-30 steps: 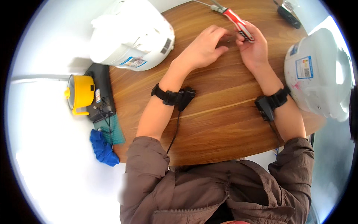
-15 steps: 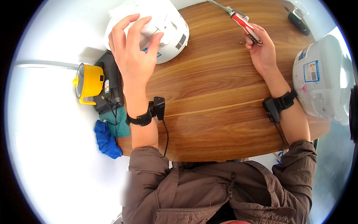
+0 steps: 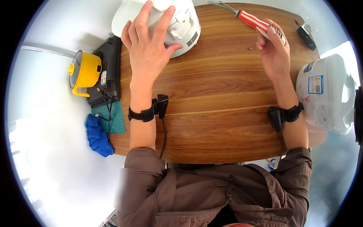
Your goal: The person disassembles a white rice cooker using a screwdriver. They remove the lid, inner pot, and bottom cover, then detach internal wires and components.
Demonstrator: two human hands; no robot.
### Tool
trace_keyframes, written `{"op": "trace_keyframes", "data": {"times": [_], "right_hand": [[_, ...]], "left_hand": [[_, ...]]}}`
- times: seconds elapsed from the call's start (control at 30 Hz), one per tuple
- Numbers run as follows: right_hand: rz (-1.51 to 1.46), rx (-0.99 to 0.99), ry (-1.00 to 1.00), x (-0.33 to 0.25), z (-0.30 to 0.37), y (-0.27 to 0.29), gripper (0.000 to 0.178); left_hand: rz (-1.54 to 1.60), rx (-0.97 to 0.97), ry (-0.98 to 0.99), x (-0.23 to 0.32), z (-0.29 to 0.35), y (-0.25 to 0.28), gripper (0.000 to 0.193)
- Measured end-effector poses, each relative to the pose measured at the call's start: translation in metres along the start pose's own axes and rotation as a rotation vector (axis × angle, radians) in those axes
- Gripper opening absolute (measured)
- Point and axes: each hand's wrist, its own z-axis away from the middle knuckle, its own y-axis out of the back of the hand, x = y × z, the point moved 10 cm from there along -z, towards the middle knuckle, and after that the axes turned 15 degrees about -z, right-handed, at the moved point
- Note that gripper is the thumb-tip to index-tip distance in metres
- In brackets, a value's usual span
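My left hand (image 3: 149, 51) is spread wide over a white rice cooker (image 3: 192, 19) at the far left of the table. Its thumb lies by the cooker's side; whether the fingertips press on the lid I cannot tell. In my right hand (image 3: 276, 56) is a screwdriver (image 3: 252, 19) with a red and white handle, gripped at the butt end. The shaft slants away to the far left, and its tip is out near the picture's rim. A tiny metal piece, perhaps a screw (image 3: 250, 48), lies on the wood left of that hand.
A second white rice cooker (image 3: 329, 102) stands at the right edge. On the left are a yellow pot (image 3: 89, 70), a black appliance (image 3: 111, 56), a green mat (image 3: 117, 119) and a blue cloth (image 3: 99, 138). A black object (image 3: 305, 38) lies at the far right.
My left hand has spread its fingers and shifted right over the cooker. My right hand has moved right and slightly nearer with the screwdriver. The whole view has shifted a little.
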Motion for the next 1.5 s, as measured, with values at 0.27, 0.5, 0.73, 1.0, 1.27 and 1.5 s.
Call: {"op": "trace_keyframes", "data": {"times": [0.27, 0.5, 0.73, 1.0, 1.27, 1.5], "right_hand": [[0.241, 0.079, 0.01, 0.012, -0.014, -0.001, 0.03], [0.805, -0.122, -0.016, 0.057, -0.035, -0.081, 0.02], [1.015, -0.248, 0.16, 0.072, -0.046, -0.125, 0.021], [0.977, -0.215, 0.173, 0.076, -0.052, -0.121, 0.021], [0.949, -0.255, 0.13, 0.078, -0.055, -0.122, 0.024], [0.99, -0.262, 0.227, 0.073, -0.05, -0.126, 0.023]], "left_hand": [[-0.026, 0.118, -0.019, 0.002, 0.004, 0.002, 0.094], [0.002, 0.18, 0.011, -0.005, 0.005, -0.008, 0.091], [0.018, 0.215, 0.014, -0.005, 0.007, -0.011, 0.093], [0.087, 0.209, 0.019, -0.002, 0.0, -0.009, 0.094], [-0.078, 0.124, -0.015, -0.002, -0.001, -0.007, 0.08], [-0.026, 0.066, -0.013, -0.008, 0.0, -0.011, 0.07]]}}
